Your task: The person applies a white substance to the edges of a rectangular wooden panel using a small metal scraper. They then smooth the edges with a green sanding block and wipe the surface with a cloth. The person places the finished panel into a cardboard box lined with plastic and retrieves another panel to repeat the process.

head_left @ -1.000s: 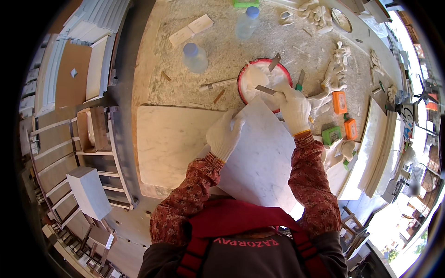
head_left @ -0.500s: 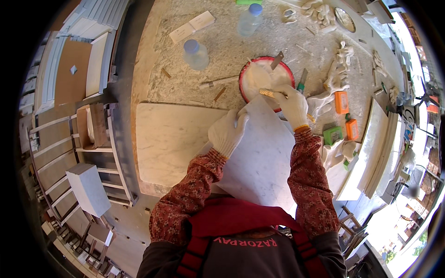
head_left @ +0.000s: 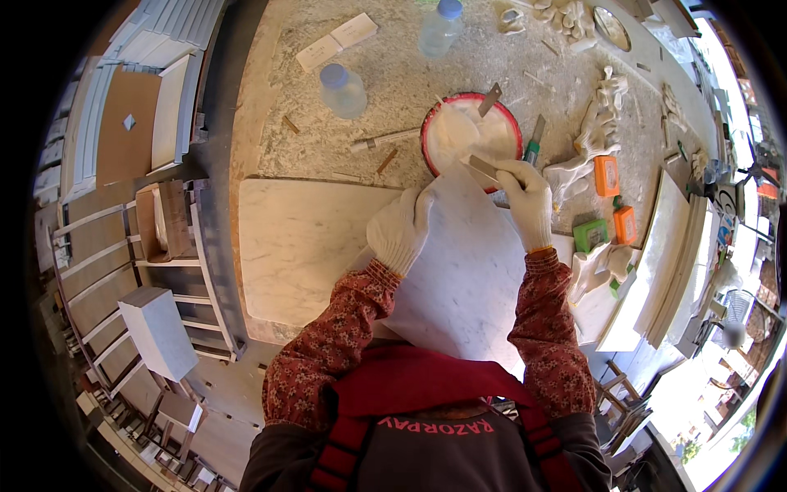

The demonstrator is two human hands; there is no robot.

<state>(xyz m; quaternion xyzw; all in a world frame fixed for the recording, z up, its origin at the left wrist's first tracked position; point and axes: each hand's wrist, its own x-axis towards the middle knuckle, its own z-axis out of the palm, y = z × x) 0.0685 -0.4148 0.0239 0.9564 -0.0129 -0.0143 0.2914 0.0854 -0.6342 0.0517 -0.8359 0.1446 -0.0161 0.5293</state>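
My left hand (head_left: pixel 397 231), in a white knit glove, grips the left edge of a tilted white marble slab (head_left: pixel 459 266) with grey veins. The slab's far corner reaches the rim of a red-edged bowl (head_left: pixel 519 139) of white paste. In my gloved right hand (head_left: pixel 529 201) is a small flat metal scraper blade (head_left: pixel 482 169), pinched between thumb and fingers at that corner. Another metal blade (head_left: pixel 489 99) stands in the bowl. Under the tilted slab and to its left, a second marble slab (head_left: pixel 307 246) lies flat on the table.
Two blue-capped bottles (head_left: pixel 343 94) (head_left: pixel 441 31) stand on the dusty table (head_left: pixel 270 148). To the right lie a green-handled knife (head_left: pixel 533 143), used white gloves (head_left: pixel 601 119), orange boxes (head_left: pixel 607 176) and a green box (head_left: pixel 590 235). A metal rack (head_left: pixel 197 271) stands on the left floor.
My right hand has shifted slightly right and down, and the blade has turned so its flat metal face shows more. My left hand stays on the slab's edge.
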